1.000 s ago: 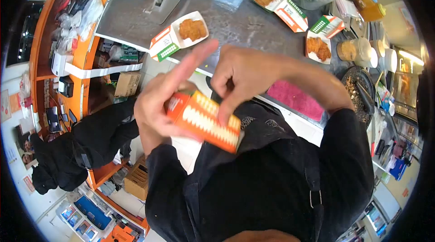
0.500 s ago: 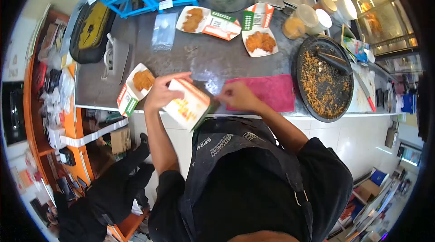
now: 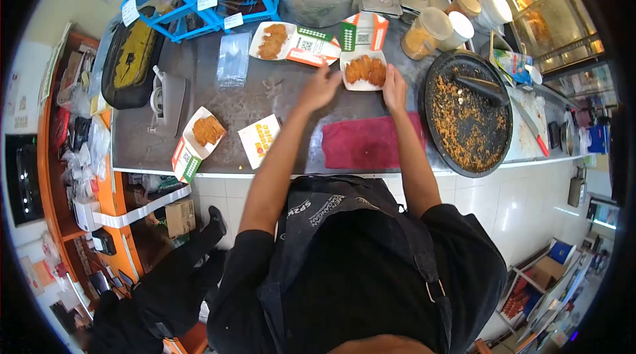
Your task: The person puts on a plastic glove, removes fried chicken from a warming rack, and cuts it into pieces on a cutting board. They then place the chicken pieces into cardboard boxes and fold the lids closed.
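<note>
A paper takeaway box (image 3: 345, 80) with its lid up holds pieces of fried chicken (image 3: 365, 71). My left hand (image 3: 319, 91) has its fingers against the box's left side. On the opposite side, my right hand (image 3: 395, 89) grips the edge, so the box sits between both hands. Just left of it lies another open box (image 3: 309, 45) with breaded chicken (image 3: 272, 41). A third open box (image 3: 186, 152) with chicken (image 3: 209, 130) rests by the counter's front edge. To its right a closed white box (image 3: 260, 140) lies beside my left forearm.
A pink cloth (image 3: 363, 144) lies under my right forearm. At right stand a round black pan (image 3: 452, 145) of brown crumbs and a red-handled knife (image 3: 528, 123). Blue baskets (image 3: 218, 21), a clear tub (image 3: 317, 2) and jars (image 3: 426, 32) line the back. Another person (image 3: 175, 284) is at lower left.
The closed box left my left hand and now lies on the counter. Both hands moved away from me and to the right, onto the open box of chicken at the back.
</note>
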A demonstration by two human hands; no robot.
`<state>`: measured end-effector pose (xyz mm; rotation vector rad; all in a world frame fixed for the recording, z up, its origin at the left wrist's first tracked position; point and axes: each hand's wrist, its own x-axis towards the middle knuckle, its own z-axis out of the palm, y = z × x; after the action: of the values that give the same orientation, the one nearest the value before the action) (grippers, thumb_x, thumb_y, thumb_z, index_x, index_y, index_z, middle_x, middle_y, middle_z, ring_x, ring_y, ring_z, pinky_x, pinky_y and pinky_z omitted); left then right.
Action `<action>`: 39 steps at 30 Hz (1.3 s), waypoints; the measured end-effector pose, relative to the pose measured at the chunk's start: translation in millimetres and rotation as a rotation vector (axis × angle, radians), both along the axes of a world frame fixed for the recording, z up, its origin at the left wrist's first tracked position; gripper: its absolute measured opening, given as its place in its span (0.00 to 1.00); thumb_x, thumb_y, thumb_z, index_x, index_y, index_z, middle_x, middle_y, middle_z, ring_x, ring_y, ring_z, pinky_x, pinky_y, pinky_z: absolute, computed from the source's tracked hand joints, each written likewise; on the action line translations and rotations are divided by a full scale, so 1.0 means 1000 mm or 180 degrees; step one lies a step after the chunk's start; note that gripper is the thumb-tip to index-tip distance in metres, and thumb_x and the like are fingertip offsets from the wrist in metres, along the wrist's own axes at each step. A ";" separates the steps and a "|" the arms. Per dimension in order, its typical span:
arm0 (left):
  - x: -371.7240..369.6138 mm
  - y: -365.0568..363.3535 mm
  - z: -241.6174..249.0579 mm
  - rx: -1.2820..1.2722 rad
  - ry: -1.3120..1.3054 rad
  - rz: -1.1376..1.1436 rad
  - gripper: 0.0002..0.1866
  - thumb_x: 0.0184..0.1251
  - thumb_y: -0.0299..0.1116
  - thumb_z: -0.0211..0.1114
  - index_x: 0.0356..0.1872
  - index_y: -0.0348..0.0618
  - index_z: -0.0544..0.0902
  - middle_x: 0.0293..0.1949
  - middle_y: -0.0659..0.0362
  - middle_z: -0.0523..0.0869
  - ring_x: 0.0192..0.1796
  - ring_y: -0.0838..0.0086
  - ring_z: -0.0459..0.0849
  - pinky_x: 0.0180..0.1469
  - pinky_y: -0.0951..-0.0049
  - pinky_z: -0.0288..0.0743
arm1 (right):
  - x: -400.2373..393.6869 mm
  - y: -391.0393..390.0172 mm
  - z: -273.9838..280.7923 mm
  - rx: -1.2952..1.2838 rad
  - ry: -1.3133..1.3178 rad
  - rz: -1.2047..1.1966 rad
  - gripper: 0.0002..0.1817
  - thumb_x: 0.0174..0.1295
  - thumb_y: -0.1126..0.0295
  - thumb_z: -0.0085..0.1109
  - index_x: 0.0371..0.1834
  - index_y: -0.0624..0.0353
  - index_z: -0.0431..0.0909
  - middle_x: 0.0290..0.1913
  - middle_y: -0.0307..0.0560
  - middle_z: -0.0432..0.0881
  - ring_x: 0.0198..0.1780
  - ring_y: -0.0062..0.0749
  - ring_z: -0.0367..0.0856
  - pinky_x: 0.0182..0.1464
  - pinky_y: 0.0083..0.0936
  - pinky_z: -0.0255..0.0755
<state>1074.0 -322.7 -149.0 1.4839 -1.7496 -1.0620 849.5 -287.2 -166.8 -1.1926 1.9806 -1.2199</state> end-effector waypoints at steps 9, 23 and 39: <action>0.010 0.078 0.037 0.0482 -0.0165 0.0435 0.37 0.63 0.52 0.67 0.64 0.34 0.71 0.51 0.39 0.83 0.57 0.47 0.82 0.59 0.56 0.74 | 0.045 0.086 0.024 0.0334 -0.0558 0.0701 0.24 0.68 0.57 0.59 0.55 0.69 0.75 0.46 0.61 0.85 0.50 0.45 0.86 0.52 0.36 0.77; 0.058 0.012 0.078 -0.1397 -0.0304 -0.1032 0.29 0.56 0.15 0.56 0.62 0.44 0.73 0.51 0.47 0.85 0.50 0.50 0.85 0.54 0.58 0.80 | 0.017 0.010 0.072 -0.0689 0.1112 0.2188 0.21 0.56 0.79 0.56 0.55 0.59 0.77 0.44 0.59 0.85 0.46 0.58 0.83 0.47 0.42 0.78; 0.051 0.075 0.053 0.1639 0.0839 0.0132 0.43 0.60 0.26 0.68 0.76 0.48 0.57 0.41 0.50 0.86 0.39 0.67 0.87 0.44 0.65 0.83 | 0.057 0.070 0.015 -0.0755 0.1143 0.1998 0.42 0.42 0.68 0.76 0.64 0.56 0.66 0.73 0.52 0.63 0.67 0.54 0.69 0.64 0.42 0.68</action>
<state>1125.3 -247.6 -96.1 1.5706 -1.3125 -1.6897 906.8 -216.8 -151.8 -2.0735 1.5024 -0.9667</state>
